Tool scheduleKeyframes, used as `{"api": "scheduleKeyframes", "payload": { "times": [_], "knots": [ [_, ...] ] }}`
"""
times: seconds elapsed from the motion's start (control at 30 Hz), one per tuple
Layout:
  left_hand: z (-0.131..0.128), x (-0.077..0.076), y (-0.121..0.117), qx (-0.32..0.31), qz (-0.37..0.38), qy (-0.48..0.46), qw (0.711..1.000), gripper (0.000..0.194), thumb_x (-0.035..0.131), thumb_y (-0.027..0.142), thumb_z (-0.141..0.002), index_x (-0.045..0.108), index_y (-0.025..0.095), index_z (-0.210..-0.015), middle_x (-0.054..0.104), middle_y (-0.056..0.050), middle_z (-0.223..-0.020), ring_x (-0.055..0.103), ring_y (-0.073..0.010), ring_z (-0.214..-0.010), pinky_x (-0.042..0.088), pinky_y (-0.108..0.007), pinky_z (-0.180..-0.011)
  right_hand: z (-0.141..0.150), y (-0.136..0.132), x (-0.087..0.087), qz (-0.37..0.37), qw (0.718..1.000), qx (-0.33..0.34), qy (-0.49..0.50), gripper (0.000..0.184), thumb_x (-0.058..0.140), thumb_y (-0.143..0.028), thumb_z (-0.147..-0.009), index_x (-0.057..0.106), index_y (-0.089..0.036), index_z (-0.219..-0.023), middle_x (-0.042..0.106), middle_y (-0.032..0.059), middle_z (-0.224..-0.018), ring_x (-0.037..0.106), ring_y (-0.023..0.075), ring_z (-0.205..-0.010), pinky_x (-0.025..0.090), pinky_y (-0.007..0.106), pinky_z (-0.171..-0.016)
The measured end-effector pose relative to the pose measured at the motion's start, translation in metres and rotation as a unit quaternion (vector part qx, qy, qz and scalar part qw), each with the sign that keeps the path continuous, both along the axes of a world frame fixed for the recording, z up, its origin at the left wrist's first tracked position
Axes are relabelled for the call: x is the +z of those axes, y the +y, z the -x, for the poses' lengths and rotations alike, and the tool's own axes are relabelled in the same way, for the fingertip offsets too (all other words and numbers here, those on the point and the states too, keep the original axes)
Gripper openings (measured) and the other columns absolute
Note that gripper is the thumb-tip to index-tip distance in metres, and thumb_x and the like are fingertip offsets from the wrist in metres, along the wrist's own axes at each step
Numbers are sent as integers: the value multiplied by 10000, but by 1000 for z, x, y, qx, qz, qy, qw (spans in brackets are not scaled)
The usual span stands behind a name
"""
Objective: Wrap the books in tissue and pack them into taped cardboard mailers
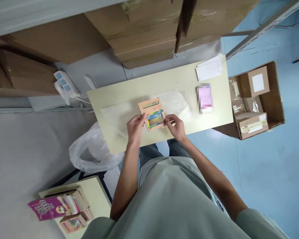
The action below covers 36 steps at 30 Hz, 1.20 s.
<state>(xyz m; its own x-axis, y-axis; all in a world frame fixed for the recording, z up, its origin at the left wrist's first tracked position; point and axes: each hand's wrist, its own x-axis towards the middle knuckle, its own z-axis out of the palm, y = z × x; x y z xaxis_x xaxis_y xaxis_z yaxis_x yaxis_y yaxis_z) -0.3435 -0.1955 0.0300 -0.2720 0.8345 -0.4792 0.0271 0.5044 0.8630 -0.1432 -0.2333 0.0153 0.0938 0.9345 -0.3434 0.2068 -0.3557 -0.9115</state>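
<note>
A small peach-coloured book [153, 114] with a bright landscape picture on its cover is held above the table, tilted slightly. My left hand [136, 127] pinches its left edge, thumb on the cover. At the opposite edge, the fingers of my right hand [175, 126] are closed on the book too. Beneath it a white, flat plastic sheet or bag [179, 104] lies across the cream table [129, 88]. A pink-purple item [204, 96], blurred out, rests to the right of my right hand.
White papers [209, 70] lie at the table's far right corner. An open carton [276, 96] with smaller boxes stands to the right. Large cartons [147, 33] fill the shelf behind. At left are a power strip [64, 84], a clear plastic bag [94, 149] and stacked books [73, 222].
</note>
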Motion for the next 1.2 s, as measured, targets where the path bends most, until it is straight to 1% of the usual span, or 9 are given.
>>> {"api": "scheduleKeyframes", "payload": {
  "times": [0.1, 0.2, 0.37, 0.5, 0.6, 0.73, 0.83, 1.03, 1.2],
  "knots": [
    [-52, -24, 3, -67, 6, -21, 997, 475, 824, 661, -804, 780, 191, -857, 801, -82, -868, 709, -193, -780, 540, -291, -715, -51, -10, -8, 19, 998, -49, -47, 402, 621, -610, -1002, 712, -220, -1034, 811, 60, -885, 778, 234, -845, 578, 353, -772],
    [-79, -40, 7, -136, -4, 48, 990, 400, 746, 587, -897, 792, 190, -917, 817, -89, -932, 730, -213, -848, 553, -309, -789, -77, -16, -19, 32, 992, -68, -98, 425, 575, -604, -1027, 706, -207, -1102, 818, 94, -985, 777, 243, -924, 583, 360, -799],
    [-83, -56, 12, -203, 41, 203, 957, 257, 671, 428, -972, 790, 201, -969, 825, -81, -988, 735, -212, -878, 541, -303, -840, -80, -16, -42, 24, 984, -21, -176, 421, 498, -563, -1078, 716, -205, -1106, 798, 126, -1060, 725, 269, -970, 595, 421, -894],
    [-80, -62, 13, -206, 46, 241, 947, 235, 639, 405, -1001, 762, 209, -967, 820, -80, -971, 744, -218, -884, 531, -300, -829, -77, -16, -49, -10, 975, 23, -222, 375, 489, -502, -1088, 731, -217, -1059, 772, 124, -1033, 684, 293, -1010, 572, 442, -945],
    [-80, -61, 13, -202, 50, 254, 945, 210, 623, 381, -1012, 737, 210, -965, 820, -84, -990, 747, -222, -897, 525, -300, -823, -82, -19, -46, 5, 975, 17, -220, 404, 485, -504, -1088, 685, -190, -1246, 777, 114, -1010, 709, 283, -947, 573, 417, -879],
    [-84, -58, 15, -199, 58, 280, 937, 197, 622, 375, -1012, 722, 217, -949, 822, -82, -990, 745, -232, -896, 513, -312, -836, -95, -20, -42, 59, 970, -28, -232, 588, 480, -548, -1081, 486, -138, -1503, 778, 78, -924, 727, 269, -788, 540, 378, -750],
    [-85, -57, 16, -192, 61, 287, 937, 184, 634, 369, -998, 717, 220, -930, 821, -76, -966, 744, -232, -885, 500, -309, -824, -105, -15, -41, 89, 961, -46, -259, 555, 499, -561, -1069, 523, -141, -1431, 754, 45, -817, 713, 271, -743, 501, 361, -729],
    [-85, -58, 15, -194, 56, 278, 939, 224, 629, 406, -990, 713, 227, -886, 811, -63, -913, 743, -224, -860, 494, -296, -793, -108, -5, -29, 118, 948, -46, -291, 320, 512, -508, -1074, 655, -223, -1052, 693, 30, -768, 644, 241, -681, 472, 355, -713],
    [-87, -57, 14, -175, 50, 275, 944, 234, 641, 415, -989, 708, 229, -865, 807, -59, -885, 741, -218, -828, 521, -304, -799, -99, 0, -5, -18, 950, -41, -308, 252, 522, -433, -1073, 659, -243, -981, 692, 127, -1060, 653, 308, -1032, 536, 486, -966]
  ]
}}
